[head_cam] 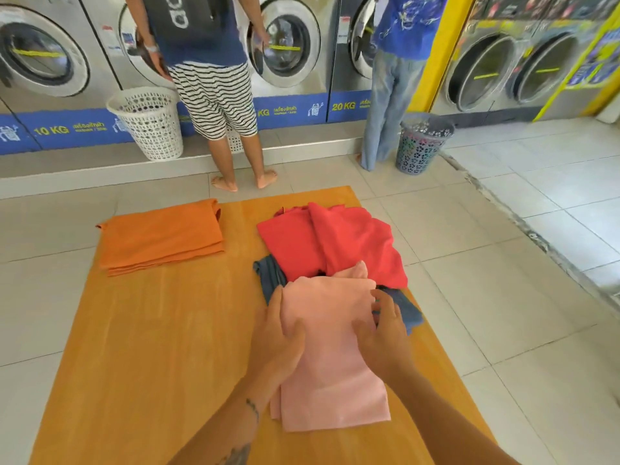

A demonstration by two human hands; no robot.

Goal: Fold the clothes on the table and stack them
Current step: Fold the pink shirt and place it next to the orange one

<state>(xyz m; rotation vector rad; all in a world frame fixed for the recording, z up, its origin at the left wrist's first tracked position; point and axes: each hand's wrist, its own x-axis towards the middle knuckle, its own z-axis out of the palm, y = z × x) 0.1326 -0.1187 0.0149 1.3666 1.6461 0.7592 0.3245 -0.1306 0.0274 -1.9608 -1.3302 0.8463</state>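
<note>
A pale pink cloth (pixel 332 364), folded into a long rectangle, lies on the orange wooden table (pixel 151 347). Its far end overlaps a pile of a red garment (pixel 335 243) and a dark blue garment (pixel 271 275). My left hand (pixel 276 344) grips the pink cloth's left edge, fingers curled over it. My right hand (pixel 382 333) presses on the right edge, its fingertips between the pink cloth and the blue garment. A folded orange cloth (pixel 161 234) rests at the table's far left corner.
Two people stand at a row of washing machines (pixel 288 41) beyond the table. A white laundry basket (pixel 149 122) and a grey basket (pixel 421 142) stand on the tiled floor (pixel 503 263) near them.
</note>
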